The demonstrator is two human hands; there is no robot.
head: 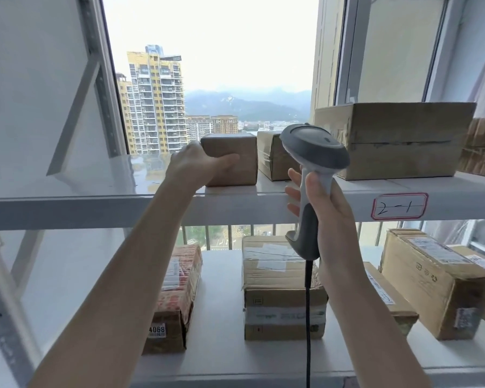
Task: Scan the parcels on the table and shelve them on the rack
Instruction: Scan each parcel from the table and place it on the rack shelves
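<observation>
- You are facing a white metal rack standing in front of a window, with tall apartment blocks and hazy hills showing beyond the glass.
- The upper shelf is carrying a handwritten label reading "2-1" on its front edge at the right. The lower shelf is holding several taped cardboard parcels, among them a red-printed box.
- The small box is sitting on the upper shelf: plain brown cardboard, roughly cube-shaped, its front face showing no label.
- It is standing just beside a second box on its right, with a big box lying further along.
- Your left hand is gripping the small box at its left edge, the thumb lying across the front face and the fingers reaching round the side out of sight.
- Your right hand is wrapping round the handle of a grey and white scanner, holding it upright in front of the shelf edge. It is well to the right of the small box and not touching it, and its black cord is hanging straight down.
</observation>
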